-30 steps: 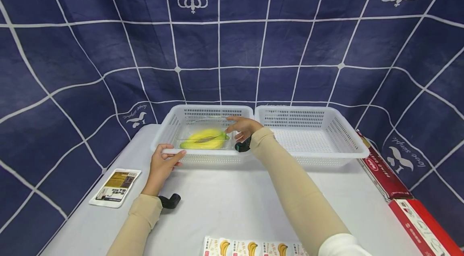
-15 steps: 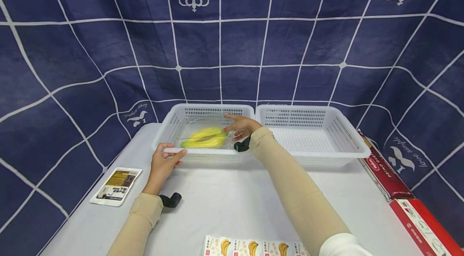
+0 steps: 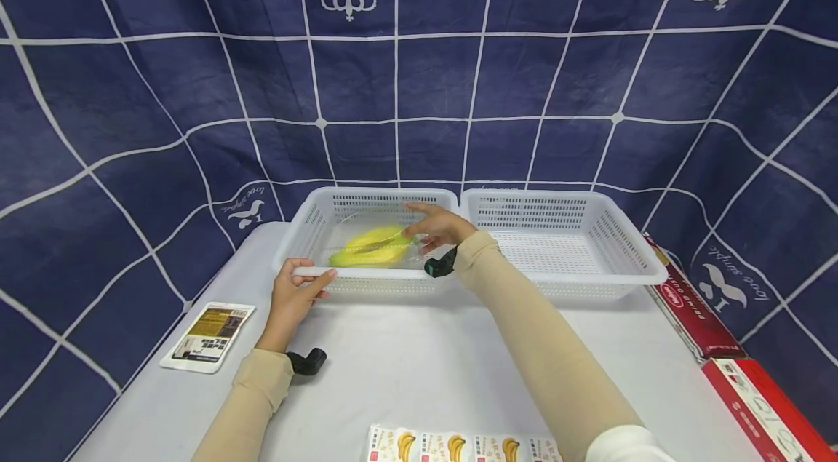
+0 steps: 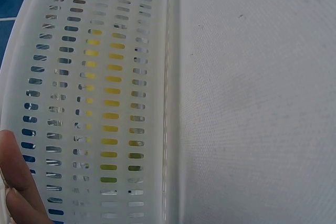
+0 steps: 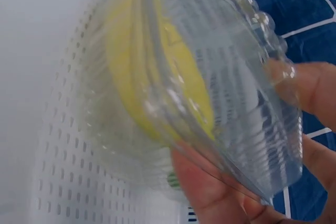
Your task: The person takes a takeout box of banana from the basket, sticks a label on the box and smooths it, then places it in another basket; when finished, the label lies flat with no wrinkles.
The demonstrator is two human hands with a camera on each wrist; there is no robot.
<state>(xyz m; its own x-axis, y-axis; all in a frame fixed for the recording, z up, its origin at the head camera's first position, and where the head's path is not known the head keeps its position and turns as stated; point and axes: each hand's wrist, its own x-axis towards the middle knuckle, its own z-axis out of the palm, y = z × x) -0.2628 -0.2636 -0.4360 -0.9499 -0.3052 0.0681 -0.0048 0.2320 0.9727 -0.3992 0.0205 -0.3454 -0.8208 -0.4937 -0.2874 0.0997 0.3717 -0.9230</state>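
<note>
My right hand [image 3: 440,225] reaches into the left white basket [image 3: 366,284] in the head view. In the right wrist view its thumb and fingers pinch the edge of a clear plastic clamshell box [image 5: 244,72]. Yellow bananas [image 3: 372,248] with green ends show through the plastic. My left hand [image 3: 293,302] grips the basket's front rim near its left corner, thumb on top. From the left wrist, the bananas' yellow appears through the slots of the basket wall [image 4: 155,129].
A second white basket [image 3: 556,247] stands right beside the first. A flat white pouch [image 3: 208,337] lies at the left, red boxes [image 3: 700,316] line the right side, and a strip of banana-printed packets [image 3: 458,446] lies at the front edge. A blue checked cloth [image 3: 432,76] hangs behind.
The bananas in their clear box have shifted slightly up and to the right in the head view. My right hand stays at the box's right end. The left hand keeps its place on the rim.
</note>
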